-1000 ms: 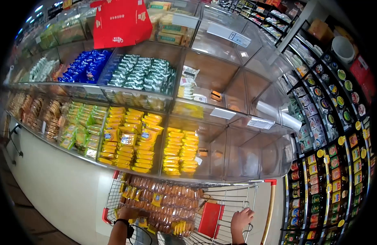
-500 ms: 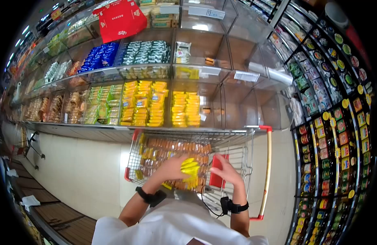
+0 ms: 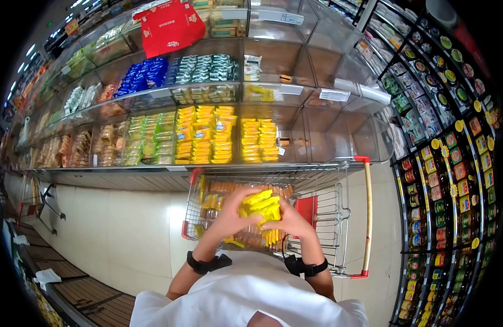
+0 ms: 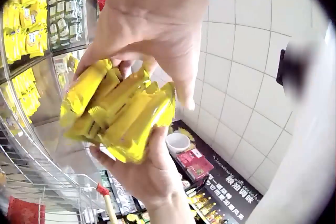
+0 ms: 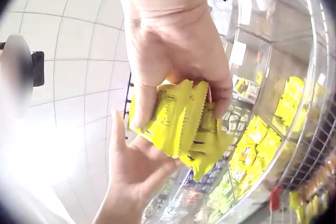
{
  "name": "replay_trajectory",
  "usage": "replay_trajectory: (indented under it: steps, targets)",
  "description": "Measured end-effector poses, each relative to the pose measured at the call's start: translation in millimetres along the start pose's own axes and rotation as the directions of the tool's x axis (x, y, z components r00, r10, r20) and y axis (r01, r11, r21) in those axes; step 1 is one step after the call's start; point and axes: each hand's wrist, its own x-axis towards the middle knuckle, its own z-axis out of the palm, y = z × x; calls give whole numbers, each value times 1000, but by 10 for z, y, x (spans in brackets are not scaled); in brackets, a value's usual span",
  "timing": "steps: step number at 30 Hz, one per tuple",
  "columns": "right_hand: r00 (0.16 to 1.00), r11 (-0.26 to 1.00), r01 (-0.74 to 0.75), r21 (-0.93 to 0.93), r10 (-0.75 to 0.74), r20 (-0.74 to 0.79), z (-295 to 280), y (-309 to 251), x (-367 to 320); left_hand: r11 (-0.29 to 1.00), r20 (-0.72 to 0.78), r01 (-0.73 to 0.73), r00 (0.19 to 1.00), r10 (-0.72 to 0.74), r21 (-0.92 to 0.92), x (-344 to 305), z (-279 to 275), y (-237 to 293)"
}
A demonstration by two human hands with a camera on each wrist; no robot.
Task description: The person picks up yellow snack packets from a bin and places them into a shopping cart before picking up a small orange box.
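Over the shopping cart [image 3: 368,218], both hands hold a bunch of yellow wrapped snack packets [image 3: 262,204] between them. My left hand [image 3: 229,217] grips the bunch from the left, its fingers partly hidden behind the packets [image 4: 123,111] in the left wrist view. From the other side my right hand [image 3: 296,220] grips it, thumb and fingers curled round the wrappers [image 5: 176,121] in the right wrist view. The packets stand side by side with crimped ends showing. Below the hands, the cart carries rows of brown packaged snacks [image 3: 213,213] with some yellow packets among them.
Clear-walled bins line the front, with stacked yellow packets [image 3: 208,136], green packets [image 3: 148,136] and blue packets [image 3: 142,76]. A red sign [image 3: 172,27] stands on top. Shelves of jars [image 3: 442,201] rise at the right; another cart [image 3: 36,196] stands at far left.
The left hand has lifted yellow packets from the cart's load. The right hand has come from the cart's right side to grip the same bunch. The head view has tilted down.
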Motion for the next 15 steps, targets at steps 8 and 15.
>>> replay_trajectory:
  steps: [8,15]
  targets:
    - [978,755,13,655,128,-167,194,195,127,807,-400,19,861,-314,-590,-16,35,-304]
    - [992,674,-39,737,117,-54,156,360,120,732,-195,263,858,-476,-629,-10,-25,-433]
